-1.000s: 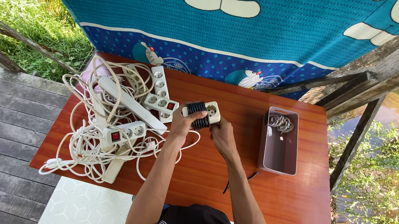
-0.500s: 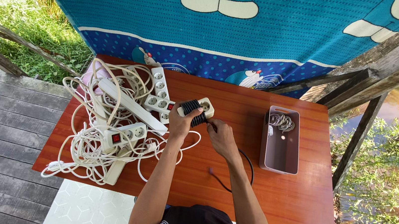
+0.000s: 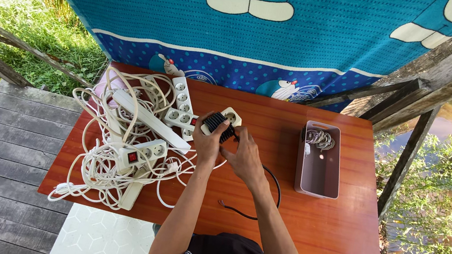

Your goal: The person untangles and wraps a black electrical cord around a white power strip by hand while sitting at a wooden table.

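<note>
Both hands (image 3: 229,147) grip 1 white socket (image 3: 225,120) wound with black cord (image 3: 263,196).

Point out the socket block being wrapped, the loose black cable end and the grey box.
socket block (image 3: 230,116), head view, on its cream face by the outlet.
black cable end (image 3: 223,204), head view, on the free tip lying on the table.
grey box (image 3: 320,174), head view, on its bare inner floor.

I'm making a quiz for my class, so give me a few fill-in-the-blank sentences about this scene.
1. The left hand holds a small cream socket block wrapped in a ____ cable.
2. The pink rectangular plastic bin stands on the person's ____ side.
3. The tangled white power strips lie on a reddish-brown ____ table.

Missing words: black; right; wooden
</note>
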